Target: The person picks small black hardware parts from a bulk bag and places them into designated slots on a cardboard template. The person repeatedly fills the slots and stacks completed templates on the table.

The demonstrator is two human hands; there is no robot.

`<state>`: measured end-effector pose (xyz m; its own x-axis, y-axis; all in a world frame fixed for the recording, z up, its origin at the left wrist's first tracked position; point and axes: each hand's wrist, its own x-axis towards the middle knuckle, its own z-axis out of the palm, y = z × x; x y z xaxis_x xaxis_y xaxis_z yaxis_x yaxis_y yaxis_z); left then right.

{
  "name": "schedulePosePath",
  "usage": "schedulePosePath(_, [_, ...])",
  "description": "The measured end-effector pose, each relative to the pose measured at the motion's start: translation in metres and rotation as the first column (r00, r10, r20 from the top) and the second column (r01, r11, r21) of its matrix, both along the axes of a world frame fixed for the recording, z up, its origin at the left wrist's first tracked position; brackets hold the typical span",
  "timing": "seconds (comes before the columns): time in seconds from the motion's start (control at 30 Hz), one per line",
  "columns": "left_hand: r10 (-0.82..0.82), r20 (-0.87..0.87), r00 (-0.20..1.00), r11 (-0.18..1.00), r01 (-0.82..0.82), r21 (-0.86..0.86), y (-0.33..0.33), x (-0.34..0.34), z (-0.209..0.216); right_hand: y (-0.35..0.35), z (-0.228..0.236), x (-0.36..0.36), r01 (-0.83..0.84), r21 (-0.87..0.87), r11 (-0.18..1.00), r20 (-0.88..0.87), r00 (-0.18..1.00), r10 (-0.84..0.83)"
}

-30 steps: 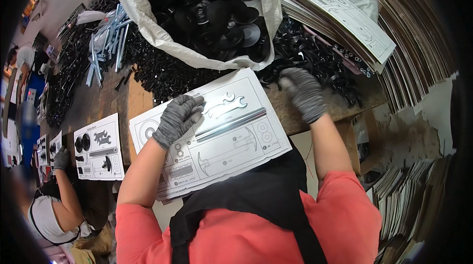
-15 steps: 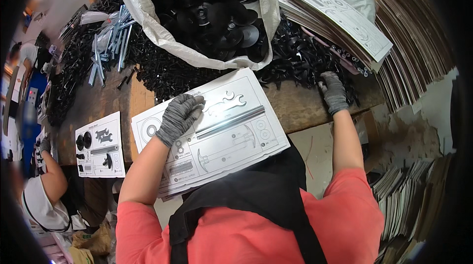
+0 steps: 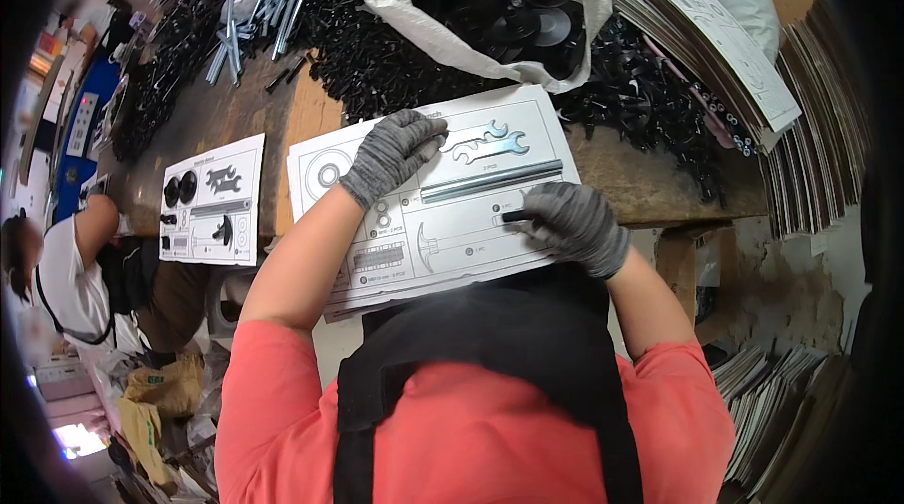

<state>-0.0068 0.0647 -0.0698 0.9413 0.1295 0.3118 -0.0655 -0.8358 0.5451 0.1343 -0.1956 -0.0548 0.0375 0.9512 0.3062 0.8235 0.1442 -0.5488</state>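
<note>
A white printed card [image 3: 508,264] with line drawings lies on top of several others in front of me, at the table's near edge. Two flat silver open-ended wrenches [image 3: 492,144] rest on its upper part, and a silver metal tube [image 3: 492,181] lies just below them. My gloved left hand [image 3: 391,158] is over the card, left of the wrenches, its fingertips pressed together; whatever they hold is hidden. In my gloved right hand [image 3: 576,229] is a small black part [image 3: 514,216], held low over the card's right side, below the tube.
Behind the card stands a white woven sack [image 3: 443,43] of black discs [image 3: 508,15], amid heaped black parts [image 3: 395,85]. Silver rods [image 3: 273,5] lie far left. Another card [image 3: 209,245] with parts sits left, near a seated person [image 3: 80,283]. Cards [image 3: 716,43] are stacked right.
My right hand has come from the black heap at the right to the card, now with a black part in it. The left hand stays by the wrenches. The whole view has shifted.
</note>
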Motion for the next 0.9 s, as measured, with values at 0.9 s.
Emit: schedulePosePath(0.9, [-0.036,0.286,0.958,0.995,0.006,0.104,-0.014,0.001,0.019,0.119,0.04,0.12,0.582,0.187,0.791,0.775,0.407,-0.483])
